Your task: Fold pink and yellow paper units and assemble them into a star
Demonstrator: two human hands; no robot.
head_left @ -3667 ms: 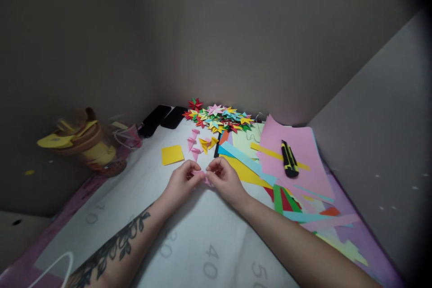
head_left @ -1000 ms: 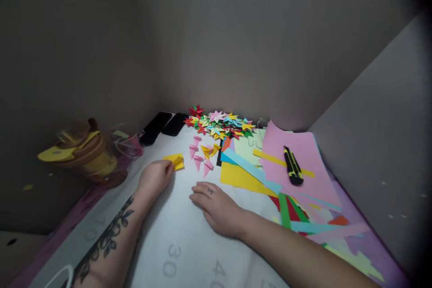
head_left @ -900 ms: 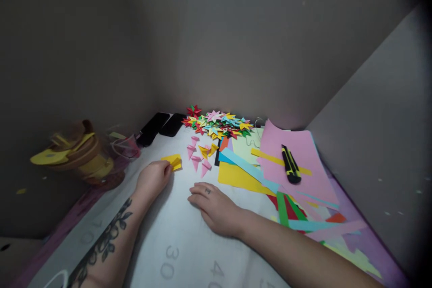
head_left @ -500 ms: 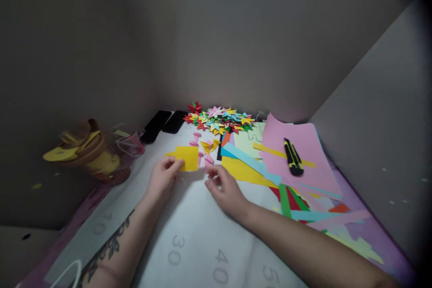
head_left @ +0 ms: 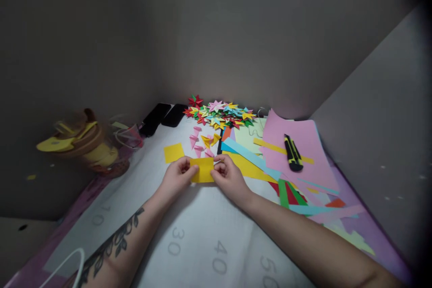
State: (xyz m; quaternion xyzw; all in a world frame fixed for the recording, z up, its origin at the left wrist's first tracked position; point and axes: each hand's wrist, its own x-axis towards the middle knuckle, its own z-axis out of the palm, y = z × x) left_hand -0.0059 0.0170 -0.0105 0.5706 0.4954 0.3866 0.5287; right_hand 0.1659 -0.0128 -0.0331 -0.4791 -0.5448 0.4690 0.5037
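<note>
- The left hand (head_left: 178, 174) has its grip closed on the left edge of a yellow paper square (head_left: 202, 170), thumb on the near face and fingers behind.
- The right hand (head_left: 231, 179) pinches the same square's right edge between thumb and fingers. Holding it from opposite sides probably keeps the thin paper flat and level.
- That square is in front of the person, over the white sheet (head_left: 195, 222) with printed numbers; whether its lower edge touches the sheet, I cannot tell. The sheet probably gives a pale, even surface on the bench (head_left: 369, 229).
- Another yellow square (head_left: 173, 153) lies flat just beyond the left hand, likely kept there for easy reach.
- Pink folded pieces (head_left: 194, 136) and yellow folded pieces (head_left: 206, 141) sit together beyond the fingers, near enough to reach yet clear of the held paper.
- Folded paper stars (head_left: 218, 114) are heaped at the back by the wall, presumably to leave the front free.
- On the right, a cutter (head_left: 293, 154) rests across a yellow strip (head_left: 266, 145) on pink paper (head_left: 303, 132), out of the hands' way. Loose coloured offcuts (head_left: 317, 209) are spread nearer the person.
</note>
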